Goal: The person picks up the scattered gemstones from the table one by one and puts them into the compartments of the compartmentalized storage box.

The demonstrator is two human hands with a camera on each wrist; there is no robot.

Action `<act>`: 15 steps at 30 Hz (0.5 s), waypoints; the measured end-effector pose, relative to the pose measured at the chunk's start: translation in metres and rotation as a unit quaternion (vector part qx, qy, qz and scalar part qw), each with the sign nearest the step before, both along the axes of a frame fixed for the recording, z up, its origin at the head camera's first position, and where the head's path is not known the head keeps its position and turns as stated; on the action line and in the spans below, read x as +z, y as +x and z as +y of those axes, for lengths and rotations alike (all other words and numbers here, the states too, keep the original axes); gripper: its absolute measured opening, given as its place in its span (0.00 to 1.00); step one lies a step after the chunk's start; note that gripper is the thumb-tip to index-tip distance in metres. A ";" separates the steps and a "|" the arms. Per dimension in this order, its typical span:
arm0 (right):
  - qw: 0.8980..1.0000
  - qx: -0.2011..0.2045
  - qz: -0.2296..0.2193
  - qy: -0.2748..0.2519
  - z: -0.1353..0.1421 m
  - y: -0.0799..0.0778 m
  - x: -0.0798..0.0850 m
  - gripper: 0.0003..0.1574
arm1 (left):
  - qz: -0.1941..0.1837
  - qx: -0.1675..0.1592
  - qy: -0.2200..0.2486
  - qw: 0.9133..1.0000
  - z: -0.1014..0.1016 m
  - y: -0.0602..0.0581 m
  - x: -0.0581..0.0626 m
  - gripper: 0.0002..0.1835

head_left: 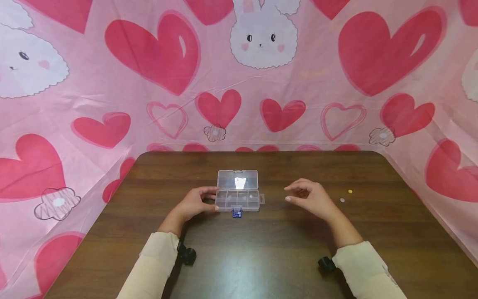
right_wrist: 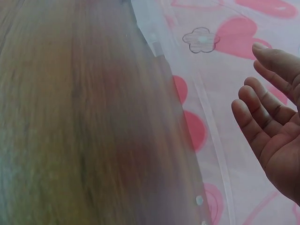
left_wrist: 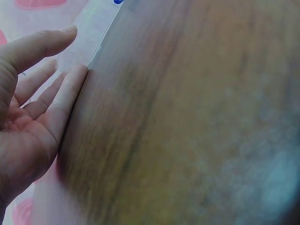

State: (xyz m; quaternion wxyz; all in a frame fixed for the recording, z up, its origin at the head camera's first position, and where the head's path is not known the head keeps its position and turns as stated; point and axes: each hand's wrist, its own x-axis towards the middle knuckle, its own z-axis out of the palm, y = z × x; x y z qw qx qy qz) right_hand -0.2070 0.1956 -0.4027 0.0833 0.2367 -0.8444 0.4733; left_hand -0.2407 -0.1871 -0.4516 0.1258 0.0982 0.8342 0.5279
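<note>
Across the brown bench (head_left: 239, 241), the left hand (head_left: 194, 203), fingers spread, seems to touch the left end of the opened clear case (head_left: 242, 199) just below frame centre; the right hand (head_left: 309, 196) hovers empty, thumb and fingers apart. Rightward lie a pale disc (head_left: 342, 200) and yellow piece (head_left: 350, 192).

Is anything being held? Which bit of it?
Yes: the clear box, by its left end, in the left grip. The right grip holds nothing.
</note>
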 end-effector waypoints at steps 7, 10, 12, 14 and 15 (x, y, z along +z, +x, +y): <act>1.000 -0.004 -0.005 0.013 0.000 0.014 0.018 0.13 | -0.002 0.000 0.010 1.000 0.000 0.001 0.001 0.35; 1.000 -0.005 0.001 0.014 0.003 0.017 0.018 0.13 | -0.003 0.000 0.011 1.000 0.000 0.001 0.001 0.35; 1.000 -0.007 0.005 0.012 0.005 0.017 0.017 0.14 | -0.004 0.000 0.011 1.000 0.000 0.001 0.000 0.35; 1.000 -0.009 0.014 0.013 0.007 0.018 0.016 0.14 | -0.004 -0.001 0.012 1.000 0.000 0.000 -0.001 0.35; 1.000 -0.010 0.017 0.012 0.008 0.018 0.015 0.14 | -0.004 -0.001 0.013 1.000 0.000 0.000 -0.001 0.35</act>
